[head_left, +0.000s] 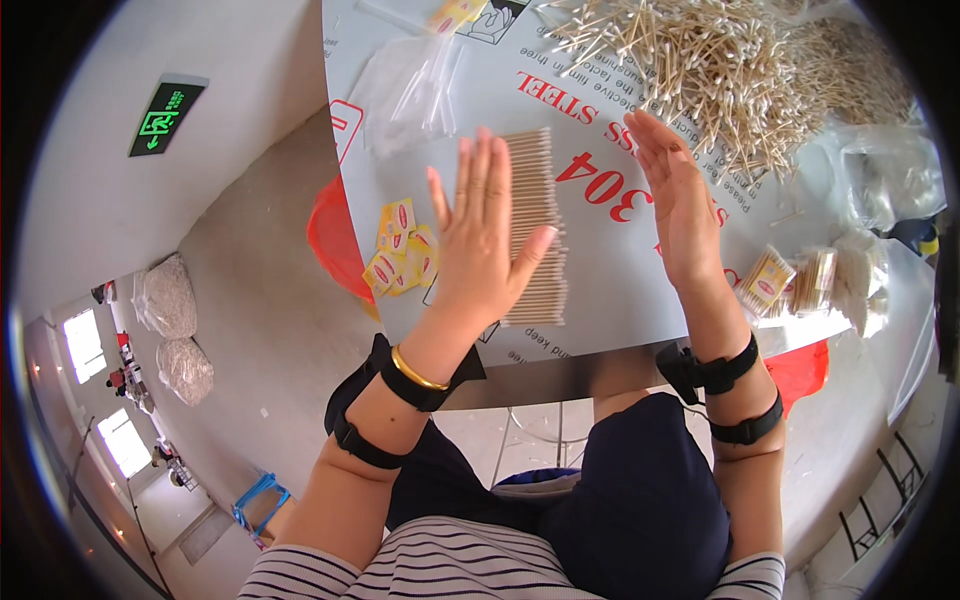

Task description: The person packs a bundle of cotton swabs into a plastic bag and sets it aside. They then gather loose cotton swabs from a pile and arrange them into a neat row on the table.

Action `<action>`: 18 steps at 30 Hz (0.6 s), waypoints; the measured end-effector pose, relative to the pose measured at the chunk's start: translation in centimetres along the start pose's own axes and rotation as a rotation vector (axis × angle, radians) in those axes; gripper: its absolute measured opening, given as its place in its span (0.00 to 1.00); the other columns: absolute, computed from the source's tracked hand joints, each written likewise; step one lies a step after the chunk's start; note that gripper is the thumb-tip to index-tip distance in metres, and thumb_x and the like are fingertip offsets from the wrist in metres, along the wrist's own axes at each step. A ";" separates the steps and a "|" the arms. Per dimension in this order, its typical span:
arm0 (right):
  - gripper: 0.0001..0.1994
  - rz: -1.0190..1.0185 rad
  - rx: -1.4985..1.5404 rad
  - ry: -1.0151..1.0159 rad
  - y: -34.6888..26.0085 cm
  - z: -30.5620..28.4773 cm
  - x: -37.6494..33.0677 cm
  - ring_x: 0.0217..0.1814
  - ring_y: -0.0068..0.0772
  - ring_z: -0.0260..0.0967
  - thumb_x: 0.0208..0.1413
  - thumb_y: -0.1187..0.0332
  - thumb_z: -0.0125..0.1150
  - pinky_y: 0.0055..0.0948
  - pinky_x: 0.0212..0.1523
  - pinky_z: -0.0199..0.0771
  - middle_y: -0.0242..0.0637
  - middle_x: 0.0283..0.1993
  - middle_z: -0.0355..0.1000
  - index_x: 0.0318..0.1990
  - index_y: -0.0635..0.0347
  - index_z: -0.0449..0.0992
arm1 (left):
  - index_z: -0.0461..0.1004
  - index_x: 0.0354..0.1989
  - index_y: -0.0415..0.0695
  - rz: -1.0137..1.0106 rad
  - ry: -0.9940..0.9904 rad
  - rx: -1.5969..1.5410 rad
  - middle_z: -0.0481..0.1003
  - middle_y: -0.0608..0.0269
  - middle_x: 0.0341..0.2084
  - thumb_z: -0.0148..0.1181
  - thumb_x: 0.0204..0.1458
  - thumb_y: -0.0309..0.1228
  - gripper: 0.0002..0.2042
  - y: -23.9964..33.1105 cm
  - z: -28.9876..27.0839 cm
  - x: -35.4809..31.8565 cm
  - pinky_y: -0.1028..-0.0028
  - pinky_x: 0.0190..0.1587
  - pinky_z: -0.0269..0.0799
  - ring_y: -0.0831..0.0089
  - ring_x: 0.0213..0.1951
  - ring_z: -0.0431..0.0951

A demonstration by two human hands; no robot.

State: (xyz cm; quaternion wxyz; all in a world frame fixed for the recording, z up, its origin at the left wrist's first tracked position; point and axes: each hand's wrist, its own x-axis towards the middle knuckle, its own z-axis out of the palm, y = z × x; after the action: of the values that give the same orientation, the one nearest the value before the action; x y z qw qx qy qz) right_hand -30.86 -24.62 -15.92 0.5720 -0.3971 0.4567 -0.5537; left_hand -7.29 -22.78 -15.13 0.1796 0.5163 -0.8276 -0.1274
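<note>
A neat row of cotton swabs (535, 225) lies side by side on the table, its left ends hidden under my left hand (478, 225). That hand is flat, fingers stretched and thumb spread over the row. To the right, my right hand (683, 205) is held on edge, fingers straight and apart from the row, with nothing in it. Beyond it spreads a big loose heap of cotton swabs (720, 70). Left of my left hand are several small yellow cards (402, 250). Farther back lie clear plastic bags (410, 90).
Filled swab packs (768, 280) stand at the table's right, near more clear plastic bags (880, 175). The grey film-covered table (610, 310) ends just in front of my lap. Red bags (340, 240) hang at its sides. Large full sacks (165, 297) sit on the floor at left.
</note>
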 end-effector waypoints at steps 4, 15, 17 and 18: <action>0.25 0.003 -0.082 0.065 0.1 -1.4 0.0 0.79 0.39 0.57 0.74 0.62 0.39 0.36 0.79 0.51 0.47 0.76 0.62 0.71 0.68 0.66 | 0.42 0.81 0.37 -0.021 0.046 -0.003 0.44 0.45 0.81 0.39 0.70 0.59 0.43 -1.5 -0.5 1.7 0.43 0.78 0.24 0.48 0.82 0.39; 0.14 -0.477 -1.035 0.006 -3.6 -1.1 4.8 0.58 0.51 0.70 0.59 0.73 0.65 0.44 0.60 0.71 0.43 0.55 0.75 0.52 0.61 0.80 | 0.57 0.74 0.31 0.053 -0.024 0.198 0.62 0.44 0.73 0.50 0.68 0.56 0.40 -0.5 1.6 6.2 0.42 0.79 0.33 0.50 0.75 0.59; 0.11 -0.458 -0.985 -0.044 -3.3 -0.7 4.4 0.56 0.50 0.70 0.59 0.73 0.64 0.43 0.59 0.72 0.42 0.51 0.76 0.49 0.61 0.81 | 0.64 0.69 0.33 0.085 0.154 0.142 0.68 0.45 0.66 0.60 0.64 0.49 0.35 -0.8 1.0 10.0 0.45 0.76 0.46 0.50 0.68 0.67; 0.11 -0.465 -0.982 -0.043 -3.0 -0.6 4.1 0.56 0.50 0.70 0.59 0.73 0.64 0.43 0.59 0.72 0.42 0.51 0.76 0.49 0.61 0.81 | 0.64 0.69 0.33 0.087 0.158 0.148 0.68 0.45 0.66 0.60 0.64 0.49 0.35 -1.3 1.1 11.9 0.45 0.76 0.46 0.50 0.68 0.67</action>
State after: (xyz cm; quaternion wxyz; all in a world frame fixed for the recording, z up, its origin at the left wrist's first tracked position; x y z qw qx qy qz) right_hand -32.42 -28.93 -13.51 0.1911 -0.7193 0.5500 -0.3789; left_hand -11.55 -34.05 -14.68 0.2113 0.5001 -0.8396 -0.0170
